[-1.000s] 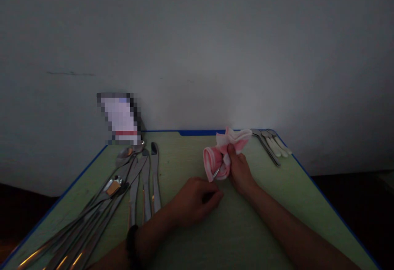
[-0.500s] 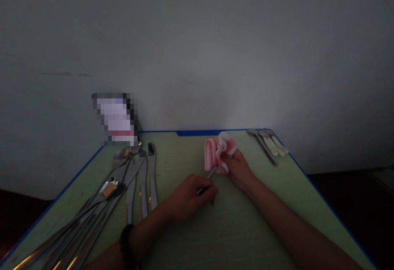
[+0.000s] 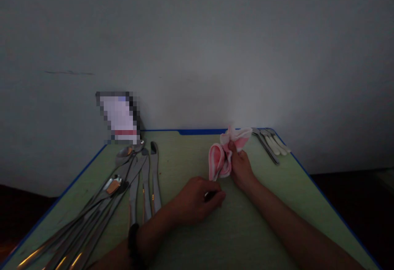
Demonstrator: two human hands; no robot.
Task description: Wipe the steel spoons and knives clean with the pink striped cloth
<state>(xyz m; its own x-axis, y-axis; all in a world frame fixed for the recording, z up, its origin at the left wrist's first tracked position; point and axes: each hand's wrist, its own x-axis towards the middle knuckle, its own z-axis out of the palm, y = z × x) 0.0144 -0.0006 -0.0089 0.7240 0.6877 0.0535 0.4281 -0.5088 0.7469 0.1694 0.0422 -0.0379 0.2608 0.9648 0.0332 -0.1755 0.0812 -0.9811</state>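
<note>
Gripping pink cloth (image 3: 216, 160) just beyond the left hand (image 3: 197, 200) clasping a utensil (image 3: 210, 195), the right hand (image 3: 242, 170).

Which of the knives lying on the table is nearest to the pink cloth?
The rightmost knife; the other knives all lie farther left, farther from the pink cloth.
</note>
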